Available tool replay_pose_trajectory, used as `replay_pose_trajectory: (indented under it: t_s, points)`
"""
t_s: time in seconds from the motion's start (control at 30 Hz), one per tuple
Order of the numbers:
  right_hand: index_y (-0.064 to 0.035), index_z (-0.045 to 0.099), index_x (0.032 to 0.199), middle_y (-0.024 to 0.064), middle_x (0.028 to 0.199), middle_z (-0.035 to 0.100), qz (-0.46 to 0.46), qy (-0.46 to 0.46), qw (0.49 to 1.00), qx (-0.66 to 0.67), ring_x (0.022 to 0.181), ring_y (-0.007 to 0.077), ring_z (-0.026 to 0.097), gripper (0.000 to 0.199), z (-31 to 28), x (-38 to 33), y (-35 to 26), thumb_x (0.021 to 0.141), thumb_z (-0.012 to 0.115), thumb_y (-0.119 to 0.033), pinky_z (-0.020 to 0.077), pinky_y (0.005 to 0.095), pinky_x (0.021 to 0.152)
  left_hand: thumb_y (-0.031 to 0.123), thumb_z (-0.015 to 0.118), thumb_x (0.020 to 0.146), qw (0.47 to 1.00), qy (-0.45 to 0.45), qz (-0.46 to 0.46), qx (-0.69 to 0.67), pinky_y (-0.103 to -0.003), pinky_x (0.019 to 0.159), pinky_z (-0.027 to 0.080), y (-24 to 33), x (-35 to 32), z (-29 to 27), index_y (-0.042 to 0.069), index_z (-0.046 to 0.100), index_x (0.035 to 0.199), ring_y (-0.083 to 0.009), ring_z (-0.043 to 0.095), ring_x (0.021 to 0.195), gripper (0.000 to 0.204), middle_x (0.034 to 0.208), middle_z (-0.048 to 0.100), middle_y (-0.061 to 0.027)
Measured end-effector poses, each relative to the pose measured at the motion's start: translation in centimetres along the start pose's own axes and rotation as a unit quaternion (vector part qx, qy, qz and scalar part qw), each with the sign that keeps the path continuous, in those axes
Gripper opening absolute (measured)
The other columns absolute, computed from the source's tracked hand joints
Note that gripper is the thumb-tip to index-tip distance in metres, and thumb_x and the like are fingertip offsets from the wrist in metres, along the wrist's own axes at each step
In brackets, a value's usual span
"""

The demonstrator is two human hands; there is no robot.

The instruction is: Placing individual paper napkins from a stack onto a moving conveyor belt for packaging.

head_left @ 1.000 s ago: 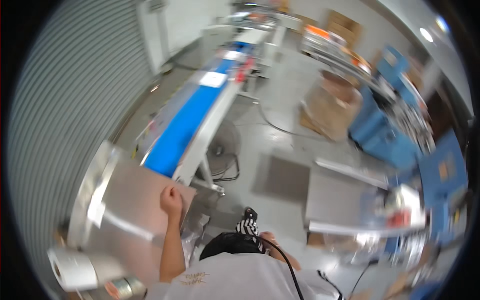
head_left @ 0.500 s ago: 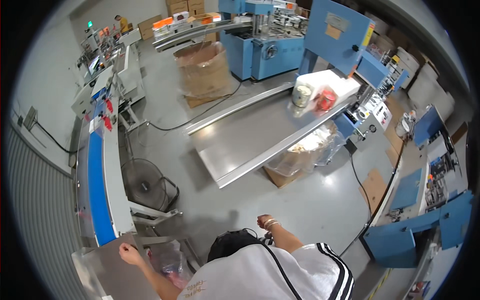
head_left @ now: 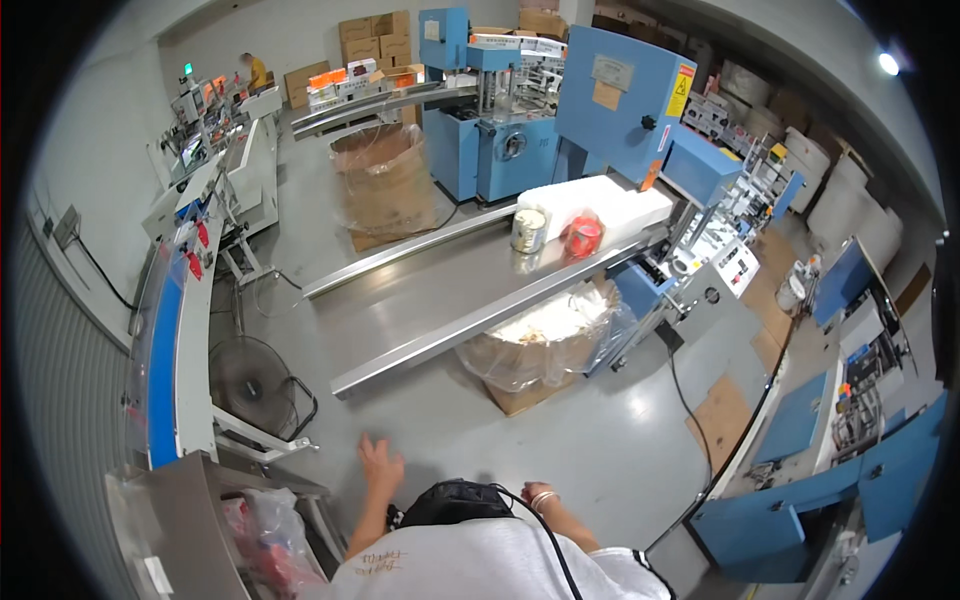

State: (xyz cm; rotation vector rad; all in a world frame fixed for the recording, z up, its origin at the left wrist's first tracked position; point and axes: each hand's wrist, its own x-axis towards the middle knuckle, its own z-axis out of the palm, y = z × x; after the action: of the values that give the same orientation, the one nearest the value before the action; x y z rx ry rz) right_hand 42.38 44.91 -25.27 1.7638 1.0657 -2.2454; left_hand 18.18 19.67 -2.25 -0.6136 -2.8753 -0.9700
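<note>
My left hand (head_left: 380, 464) is raised in front of my body with its fingers spread, holding nothing. It hangs over the grey floor, nearest to the lower end of a long metal chute table (head_left: 400, 295). Closer in and to the right, my right hand (head_left: 539, 493) has its fingers curled in, and no object shows in it. A bracelet circles that wrist. On the far part of the table stand a pale tin can (head_left: 528, 231) and a red tin can (head_left: 582, 238), beside a white block-shaped stack (head_left: 610, 203). Neither hand touches these.
A blue conveyor belt (head_left: 163, 360) runs along the left, with a floor fan (head_left: 250, 385) beside it. Lined bins (head_left: 385, 185) stand by the table. Blue machines (head_left: 610, 100) fill the back; open blue panels (head_left: 750, 530) are at right. A co-worker (head_left: 257, 72) is far left.
My left hand has come off the metal surface at the conveyor's end, moved right and spread its fingers. The view has shifted, bringing the chute table further left. My right hand stays low and curled.
</note>
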Motion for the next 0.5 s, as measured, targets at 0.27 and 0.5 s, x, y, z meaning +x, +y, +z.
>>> replay_pose_trajectory:
  t_s: [0.27,0.5]
  points:
    - [-0.0067,0.064,0.079,0.0095,0.069,0.062,-0.072,0.038,0.995,-0.060,0.059,0.0208,0.061,0.014,-7.4,2.8,4.3,0.084,0.056,-0.017,0.0486,0.0337,0.050,0.006,0.064,0.075,0.978,0.067,0.178,-0.090,-0.045,0.099,0.039,7.8,7.3,-0.2,0.005,0.063,0.097,-0.0392,0.045,0.117,0.022,0.126,0.049,-0.0214]
    - [-0.0064,0.062,0.074,0.0084,0.065,0.060,-0.154,-0.010,0.977,-0.148,0.058,0.0195,0.058,0.021,-6.7,0.3,-7.5,0.084,0.053,-0.022,0.0468,0.0338,0.051,0.009,0.064,0.075,0.956,0.071,0.265,-0.102,-0.045,0.100,0.039,18.5,15.1,4.5,0.007,0.064,0.096,-0.0411,0.046,0.117,0.021,0.125,0.048,-0.0243]
